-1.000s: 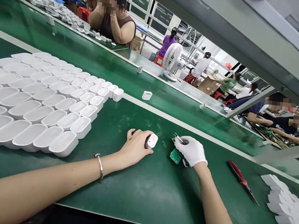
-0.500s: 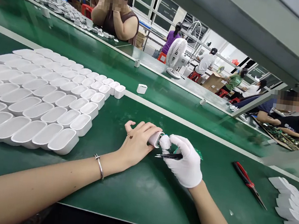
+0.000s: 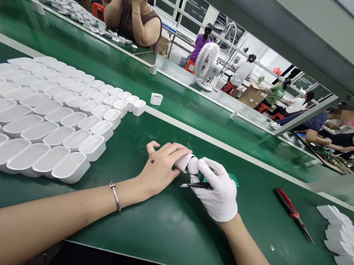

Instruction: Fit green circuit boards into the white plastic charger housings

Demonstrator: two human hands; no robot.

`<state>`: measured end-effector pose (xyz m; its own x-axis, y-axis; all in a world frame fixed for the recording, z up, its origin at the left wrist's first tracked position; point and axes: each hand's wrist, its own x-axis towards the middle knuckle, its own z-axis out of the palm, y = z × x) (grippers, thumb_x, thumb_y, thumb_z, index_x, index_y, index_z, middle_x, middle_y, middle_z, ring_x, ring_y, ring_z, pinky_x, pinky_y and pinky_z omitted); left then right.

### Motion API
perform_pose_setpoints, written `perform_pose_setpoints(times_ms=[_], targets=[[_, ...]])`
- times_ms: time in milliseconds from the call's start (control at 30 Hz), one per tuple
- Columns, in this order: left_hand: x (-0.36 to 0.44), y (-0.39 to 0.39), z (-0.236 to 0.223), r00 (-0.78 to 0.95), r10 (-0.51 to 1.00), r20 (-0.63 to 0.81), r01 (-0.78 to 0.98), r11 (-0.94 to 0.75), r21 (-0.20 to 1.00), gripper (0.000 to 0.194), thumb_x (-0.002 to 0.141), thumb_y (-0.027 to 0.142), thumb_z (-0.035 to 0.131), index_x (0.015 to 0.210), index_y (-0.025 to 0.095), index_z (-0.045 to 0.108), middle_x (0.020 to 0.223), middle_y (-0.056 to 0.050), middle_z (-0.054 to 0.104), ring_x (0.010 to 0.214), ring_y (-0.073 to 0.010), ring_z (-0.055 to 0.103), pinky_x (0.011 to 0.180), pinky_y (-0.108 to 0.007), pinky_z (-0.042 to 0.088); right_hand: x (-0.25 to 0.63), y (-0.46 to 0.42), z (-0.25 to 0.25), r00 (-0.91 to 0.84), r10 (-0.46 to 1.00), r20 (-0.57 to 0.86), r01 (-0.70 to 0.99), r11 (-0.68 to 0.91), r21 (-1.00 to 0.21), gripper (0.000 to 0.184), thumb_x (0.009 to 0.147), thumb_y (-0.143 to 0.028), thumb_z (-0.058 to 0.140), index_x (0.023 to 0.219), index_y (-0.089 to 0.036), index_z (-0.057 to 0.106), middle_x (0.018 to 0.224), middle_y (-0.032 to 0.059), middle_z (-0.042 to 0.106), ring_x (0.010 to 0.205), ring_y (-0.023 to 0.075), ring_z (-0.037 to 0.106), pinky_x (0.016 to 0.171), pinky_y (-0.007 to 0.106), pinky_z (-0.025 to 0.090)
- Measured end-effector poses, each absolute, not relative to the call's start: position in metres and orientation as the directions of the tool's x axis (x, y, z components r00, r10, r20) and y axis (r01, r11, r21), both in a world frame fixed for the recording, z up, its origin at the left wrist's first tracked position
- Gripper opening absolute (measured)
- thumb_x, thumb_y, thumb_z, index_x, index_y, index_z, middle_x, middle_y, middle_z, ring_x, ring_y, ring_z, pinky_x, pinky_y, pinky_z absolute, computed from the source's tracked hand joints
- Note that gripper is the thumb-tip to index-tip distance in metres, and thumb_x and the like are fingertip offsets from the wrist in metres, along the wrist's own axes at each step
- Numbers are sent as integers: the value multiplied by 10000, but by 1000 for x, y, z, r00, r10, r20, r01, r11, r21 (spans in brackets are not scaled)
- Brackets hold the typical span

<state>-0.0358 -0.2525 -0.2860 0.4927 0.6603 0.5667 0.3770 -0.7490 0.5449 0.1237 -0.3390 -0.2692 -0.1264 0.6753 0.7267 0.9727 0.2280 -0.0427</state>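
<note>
A long green workbench (image 3: 160,216) sits in a factory hall where several other people work. Dozens of white shells (image 3: 36,119) crowd its left side; one red cutter (image 3: 292,213) lies right. The bare left hand (image 3: 160,167) curls around one white casing (image 3: 184,162); the gloved right hand (image 3: 218,191) pinches it while gripping black tweezers (image 3: 194,185).

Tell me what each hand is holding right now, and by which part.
The bare left hand pins a small white plastic shell by its sides against the green mat. The white-gloved right hand holds black tweezers at mid-length, its fingertip on the shell's open end.
</note>
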Motion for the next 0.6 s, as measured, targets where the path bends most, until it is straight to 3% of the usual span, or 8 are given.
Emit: perform_pose_setpoints(times_ms=[200,433,500,600], targets=[[-34,-250,-287,491,697,523,359,-709,608,487,729,-28,543,1088,299,578,1139,49,624,989,-178,572,746,-362,220,125,-336,-271,-122,648,752,969,241,-51,227,827,-225,602,1053,-232,622,1018,63,651,702,149,648,566,221,500],[-35,-251,-289,506,634,585,339,-770,541,457,757,-20,543,1096,280,599,1131,18,635,996,-193,582,759,-356,257,120,-341,-275,-174,717,674,980,61,188,260,843,-317,572,1095,-286,628,1059,33,656,493,114,565,395,236,381],[-35,-250,-290,513,633,580,341,-771,538,450,756,-17,543,1093,274,605,1128,11,638,995,-198,584,757,-354,267,119,-341,-275,-139,744,653,987,53,151,275,848,-306,571,1119,-298,617,1082,35,644,512,111,573,415,230,407],[-34,-250,-290,509,665,547,349,-740,575,448,755,-7,550,1101,274,599,1144,14,632,998,-197,582,758,-349,269,121,-340,-271,-99,760,642,990,142,-15,288,857,-256,570,1142,-294,596,1086,40,632,695,145,639,569,231,509]])
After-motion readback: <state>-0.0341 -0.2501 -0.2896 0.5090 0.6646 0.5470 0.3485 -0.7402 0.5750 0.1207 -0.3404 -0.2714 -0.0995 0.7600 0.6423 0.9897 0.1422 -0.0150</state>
